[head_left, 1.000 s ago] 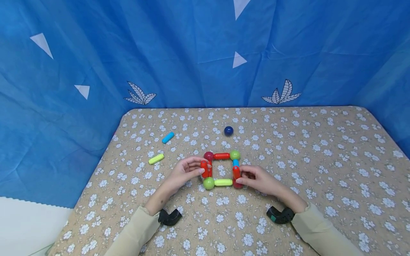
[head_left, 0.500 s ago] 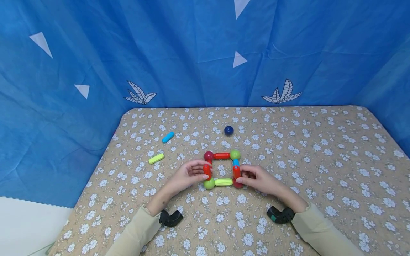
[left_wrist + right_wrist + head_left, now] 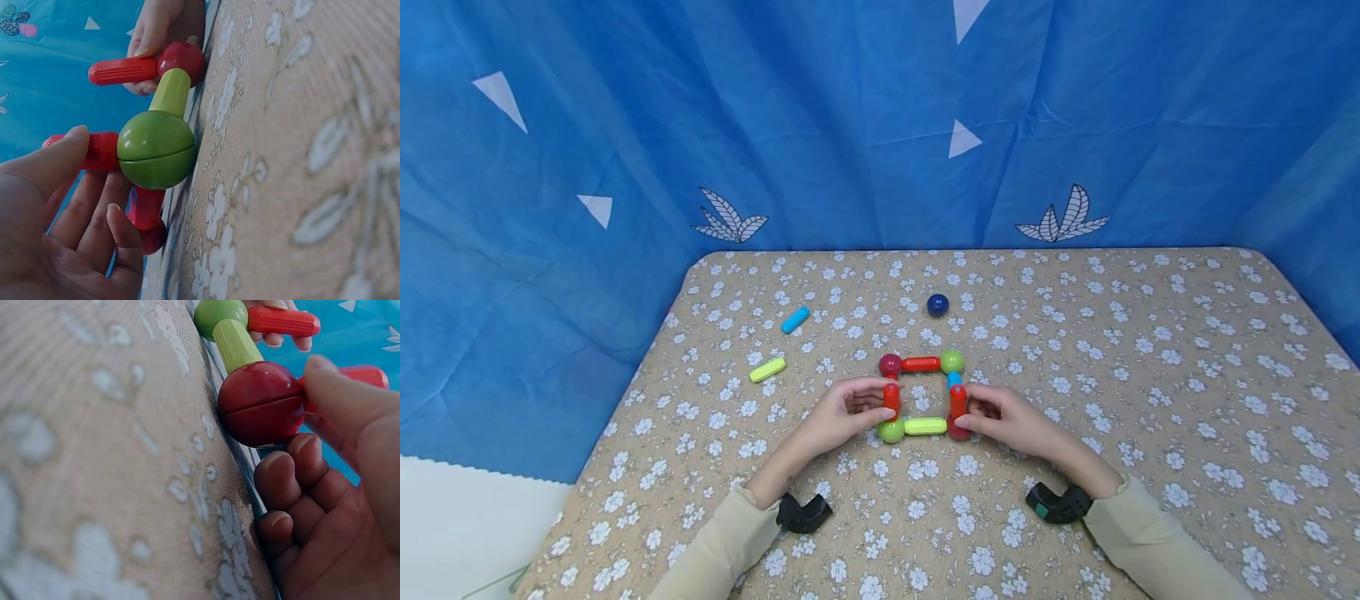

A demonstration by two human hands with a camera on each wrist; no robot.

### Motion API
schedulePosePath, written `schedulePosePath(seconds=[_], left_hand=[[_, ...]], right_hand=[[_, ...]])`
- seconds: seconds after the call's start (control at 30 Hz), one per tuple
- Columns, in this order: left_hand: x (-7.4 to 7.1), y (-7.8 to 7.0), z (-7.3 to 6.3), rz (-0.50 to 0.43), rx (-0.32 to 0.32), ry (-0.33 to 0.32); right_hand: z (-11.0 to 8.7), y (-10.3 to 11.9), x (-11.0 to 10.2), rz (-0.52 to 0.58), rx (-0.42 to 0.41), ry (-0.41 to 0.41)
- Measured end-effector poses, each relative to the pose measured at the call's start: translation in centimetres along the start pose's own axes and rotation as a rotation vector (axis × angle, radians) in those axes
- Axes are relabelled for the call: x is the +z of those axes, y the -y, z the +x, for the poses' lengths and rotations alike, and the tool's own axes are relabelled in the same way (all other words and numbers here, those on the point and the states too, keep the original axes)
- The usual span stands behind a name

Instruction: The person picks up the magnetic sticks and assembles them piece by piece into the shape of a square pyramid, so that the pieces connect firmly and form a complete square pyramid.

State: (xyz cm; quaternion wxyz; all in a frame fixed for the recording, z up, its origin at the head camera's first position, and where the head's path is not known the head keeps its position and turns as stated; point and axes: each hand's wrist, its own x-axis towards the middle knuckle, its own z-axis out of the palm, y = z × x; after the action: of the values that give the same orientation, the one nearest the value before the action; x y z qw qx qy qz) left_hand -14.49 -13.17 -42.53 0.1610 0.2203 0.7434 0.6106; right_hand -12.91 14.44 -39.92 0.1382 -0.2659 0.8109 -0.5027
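A square of coloured rods and balls lies on the table in the head view. My left hand [image 3: 842,414] pinches an upright red rod [image 3: 891,402] between thumb and fingers; its lower end meets the near-left green ball [image 3: 156,150]. Another upright red rod [image 3: 958,402] is in the pinch of my right hand [image 3: 1011,422], above the near-right dark red ball [image 3: 262,403]. A yellow-green rod [image 3: 925,427] joins these two balls. Along the far side, a red rod [image 3: 921,364] links a dark red ball [image 3: 891,365] and a green ball [image 3: 952,361]. The blue side rod [image 3: 954,379] is partly hidden.
Loose on the flowered tablecloth [image 3: 1150,400] are a blue rod [image 3: 795,320] and a yellow-green rod [image 3: 767,370] to the left, and a dark blue ball [image 3: 937,305] beyond the square. A blue curtain [image 3: 880,125] hangs behind the table.
My left hand has moved slightly right, bringing its red rod from left of the square to over the near-left green ball. The right hand has stayed nearly still.
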Motion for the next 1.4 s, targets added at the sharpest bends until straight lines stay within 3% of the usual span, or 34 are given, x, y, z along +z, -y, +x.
schedulePosePath(seconds=[0.27, 0.53, 0.6, 0.87, 1.23, 1.4], left_hand=[[0.3, -2.9, -0.5, 0.006, 0.001, 0.0], [0.3, -3.0, -0.6, 0.018, 0.018, -0.007], [0.2, -3.0, -0.6, 0.034, 0.021, -0.011], [0.0, -0.1, -0.1, 0.04, -0.003, -0.032], [-0.6, 0.2, -0.1, 0.044, 0.011, -0.037], [-1.8, 0.3, 0.8, 0.075, -0.001, -0.115]], right_hand=[[0.0, -0.2, 0.0, 0.02, 0.002, -0.004], [0.0, 0.1, -0.1, 0.012, 0.036, 0.009], [0.0, 0.2, 0.0, 0.012, 0.037, 0.01], [-0.1, 0.3, -0.1, 0.014, 0.041, 0.017], [-0.1, 0.6, 0.0, -0.002, 0.047, 0.01], [-0.2, 0.7, 0.0, -0.01, 0.054, 0.016]])
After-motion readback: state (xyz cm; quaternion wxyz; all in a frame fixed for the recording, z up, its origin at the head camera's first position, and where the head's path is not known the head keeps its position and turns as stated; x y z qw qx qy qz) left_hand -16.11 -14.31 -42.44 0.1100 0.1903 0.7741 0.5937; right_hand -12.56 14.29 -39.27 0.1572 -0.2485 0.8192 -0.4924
